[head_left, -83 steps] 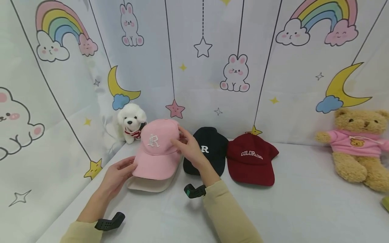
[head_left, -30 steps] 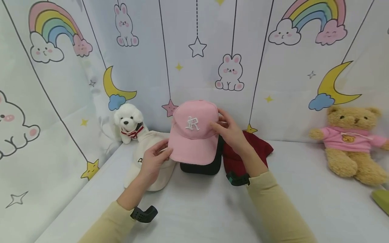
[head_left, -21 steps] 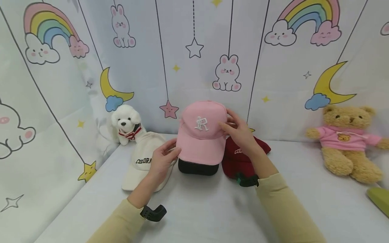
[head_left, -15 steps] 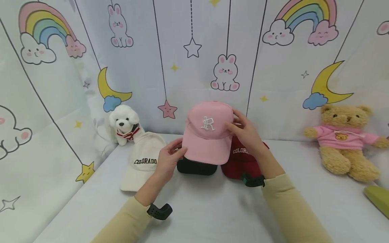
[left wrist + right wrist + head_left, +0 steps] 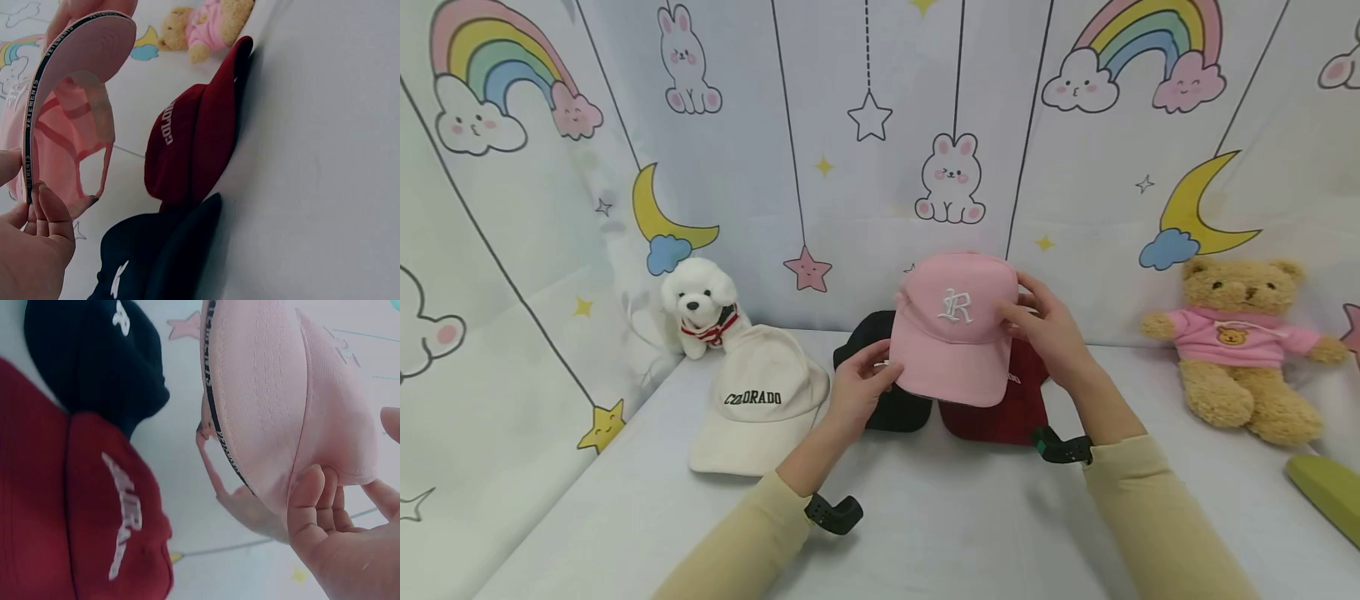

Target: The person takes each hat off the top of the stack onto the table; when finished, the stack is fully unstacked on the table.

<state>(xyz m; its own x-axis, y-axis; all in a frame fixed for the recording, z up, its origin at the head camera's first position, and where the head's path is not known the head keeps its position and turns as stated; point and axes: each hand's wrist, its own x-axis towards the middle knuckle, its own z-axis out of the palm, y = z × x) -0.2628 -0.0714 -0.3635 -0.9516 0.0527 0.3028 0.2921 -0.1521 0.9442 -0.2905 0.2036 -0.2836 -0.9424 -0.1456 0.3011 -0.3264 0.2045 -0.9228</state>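
A pink baseball cap [image 5: 955, 325] with a white R is held up off the table between both hands. My left hand [image 5: 857, 387] pinches the edge of its brim, thumb on one face and fingers on the other, as the left wrist view shows. At the crown's other side, my right hand [image 5: 1048, 329] grips the cap with curled fingers. Behind and below it sit a black cap [image 5: 898, 408] and a dark red cap [image 5: 992, 421], both partly hidden by the pink one. To the left lies a cream cap [image 5: 760, 400] lettered COLORADO.
A white plush dog [image 5: 700, 304] sits at the back left, touching or close behind the cream cap. A teddy bear [image 5: 1240, 350] in a pink top sits at the right, with a green object [image 5: 1326, 492] near it. A patterned curtain [image 5: 865, 208] backs the white table [image 5: 940, 533].
Both hands have lifted the pink cap off the cream cap and carried it right, past the black cap to in front of the red one. The view has turned slightly right.
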